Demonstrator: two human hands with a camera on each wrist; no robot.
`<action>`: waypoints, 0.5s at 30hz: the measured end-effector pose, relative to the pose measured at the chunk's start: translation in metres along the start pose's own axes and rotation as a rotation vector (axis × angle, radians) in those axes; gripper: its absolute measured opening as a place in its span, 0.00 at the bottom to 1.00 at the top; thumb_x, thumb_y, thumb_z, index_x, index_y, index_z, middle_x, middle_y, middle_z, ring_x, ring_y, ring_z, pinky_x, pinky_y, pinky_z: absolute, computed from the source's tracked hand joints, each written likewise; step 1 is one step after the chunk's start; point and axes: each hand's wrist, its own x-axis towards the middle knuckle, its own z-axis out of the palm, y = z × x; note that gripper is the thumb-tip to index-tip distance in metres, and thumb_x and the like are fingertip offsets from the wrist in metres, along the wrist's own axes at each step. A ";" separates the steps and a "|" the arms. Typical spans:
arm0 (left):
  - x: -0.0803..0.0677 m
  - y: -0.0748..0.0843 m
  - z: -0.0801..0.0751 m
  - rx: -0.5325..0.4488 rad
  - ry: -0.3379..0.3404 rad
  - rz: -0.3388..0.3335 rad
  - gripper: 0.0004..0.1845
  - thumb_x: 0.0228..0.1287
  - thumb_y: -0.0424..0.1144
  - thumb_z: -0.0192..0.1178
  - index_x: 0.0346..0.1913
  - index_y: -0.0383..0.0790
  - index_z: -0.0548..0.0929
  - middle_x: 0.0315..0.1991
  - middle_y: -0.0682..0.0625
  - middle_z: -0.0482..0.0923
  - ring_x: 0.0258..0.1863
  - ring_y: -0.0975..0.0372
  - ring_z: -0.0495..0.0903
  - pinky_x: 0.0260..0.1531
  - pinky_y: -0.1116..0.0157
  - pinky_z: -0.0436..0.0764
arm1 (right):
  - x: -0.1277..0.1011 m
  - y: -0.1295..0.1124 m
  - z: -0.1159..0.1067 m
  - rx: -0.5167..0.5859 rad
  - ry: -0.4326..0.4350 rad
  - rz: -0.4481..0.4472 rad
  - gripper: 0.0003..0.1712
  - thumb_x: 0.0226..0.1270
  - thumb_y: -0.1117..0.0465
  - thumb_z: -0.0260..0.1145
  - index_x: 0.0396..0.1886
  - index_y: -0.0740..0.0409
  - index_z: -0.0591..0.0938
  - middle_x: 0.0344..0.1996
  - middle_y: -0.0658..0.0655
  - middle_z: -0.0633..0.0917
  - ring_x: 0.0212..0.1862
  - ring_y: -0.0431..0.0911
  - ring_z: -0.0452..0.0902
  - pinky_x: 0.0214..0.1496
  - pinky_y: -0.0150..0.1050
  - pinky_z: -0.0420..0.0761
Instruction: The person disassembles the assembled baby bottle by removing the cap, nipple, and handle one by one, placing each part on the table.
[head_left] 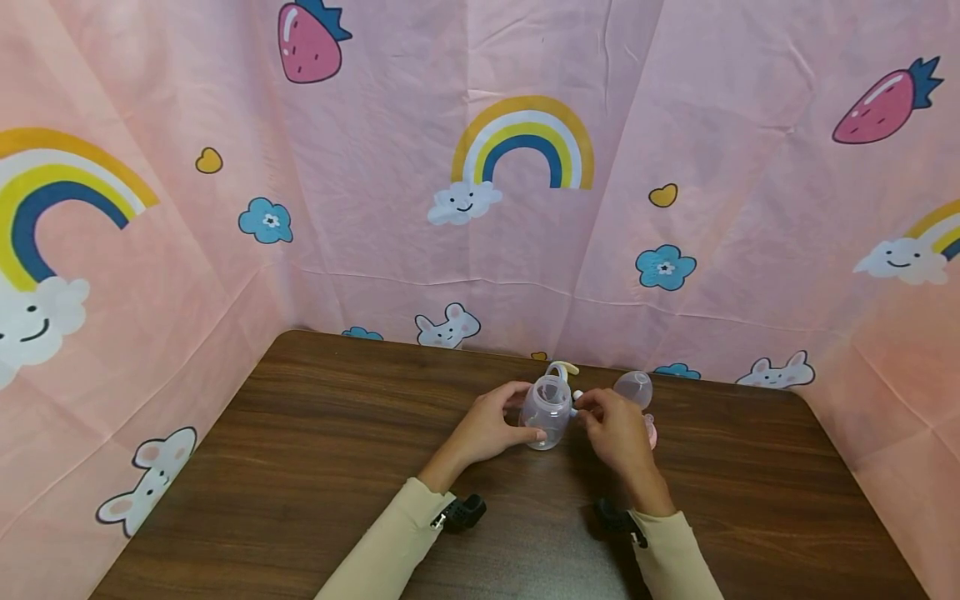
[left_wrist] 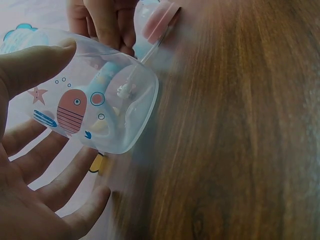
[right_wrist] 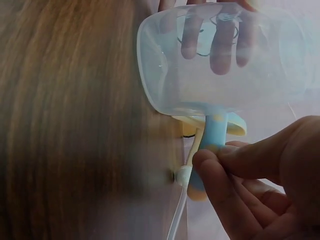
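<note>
A clear plastic baby bottle (head_left: pixel 546 410) with printed sea creatures lies tilted just above the brown table (head_left: pixel 300 467). My left hand (head_left: pixel 517 414) grips its body, the thumb (left_wrist: pixel 35 62) pressing the wall of the bottle (left_wrist: pixel 100 100) and the other fingers spread beneath. My right hand (head_left: pixel 592 408) pinches the blue and yellow handle piece (right_wrist: pixel 214 132) at the side of the bottle (right_wrist: pixel 225 60), its fingertips (right_wrist: pixel 215 157) closed on the blue stem. A thin clear straw (right_wrist: pixel 176 225) runs down beside the handle.
A clear dome cap (head_left: pixel 633 387) stands on the table just behind my right hand, with a pink lid (head_left: pixel 652 431) beside it. Pink patterned cloth walls (head_left: pixel 480 250) close off the back and both sides of the table.
</note>
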 end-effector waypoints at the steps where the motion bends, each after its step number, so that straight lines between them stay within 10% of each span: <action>1: 0.000 0.000 0.000 0.000 -0.001 -0.001 0.40 0.63 0.43 0.84 0.75 0.40 0.78 0.70 0.42 0.82 0.68 0.46 0.82 0.69 0.42 0.78 | 0.000 0.000 0.000 0.000 -0.004 0.005 0.09 0.61 0.76 0.78 0.37 0.62 0.91 0.35 0.59 0.91 0.34 0.53 0.88 0.37 0.51 0.86; 15: 0.000 -0.002 0.000 0.020 -0.004 0.014 0.40 0.63 0.43 0.84 0.74 0.37 0.78 0.70 0.40 0.82 0.68 0.44 0.83 0.69 0.41 0.78 | -0.001 0.000 0.000 0.018 -0.024 0.027 0.06 0.62 0.75 0.77 0.38 0.64 0.90 0.38 0.61 0.91 0.37 0.55 0.91 0.41 0.55 0.88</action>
